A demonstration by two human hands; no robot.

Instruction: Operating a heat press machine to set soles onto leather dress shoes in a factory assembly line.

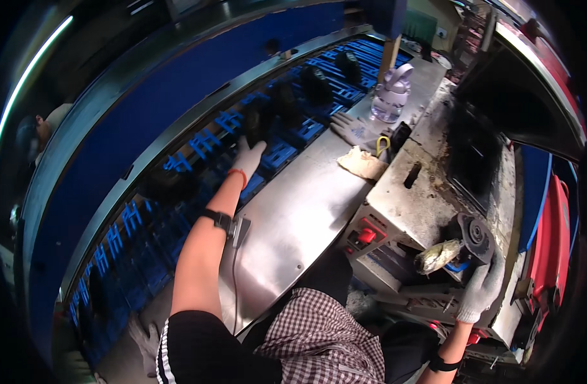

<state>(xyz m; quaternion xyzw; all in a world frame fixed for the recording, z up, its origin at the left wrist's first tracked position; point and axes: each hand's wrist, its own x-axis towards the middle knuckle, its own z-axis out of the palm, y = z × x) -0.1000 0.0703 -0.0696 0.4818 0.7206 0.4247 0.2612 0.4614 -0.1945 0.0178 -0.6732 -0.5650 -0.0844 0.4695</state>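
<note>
My left hand point(247, 158), in a pale glove with an orange band at the wrist, reaches over the blue-slatted conveyor point(204, 142). Its fingers meet a dark, blurred piece point(257, 121) there, and the thumb points right; the grip is partly lost in shadow. At the lower right, my right hand point(482, 288), in a knit glove, has its fingers along the edge of a black rounded piece point(475, 235) with curved ridges. Against that piece lies a stubby yellowish wrapped roll point(438, 256). Further dark pieces point(315, 84) sit on the conveyor's far part.
A steel ledge point(287, 224) runs beside the conveyor, bearing a clear bottle point(389, 96), a loose glove point(351, 128) and a beige cloth point(361, 162). A red switch point(366, 235) juts from the stained workbench point(402, 198). Another person point(47, 128) is at far left.
</note>
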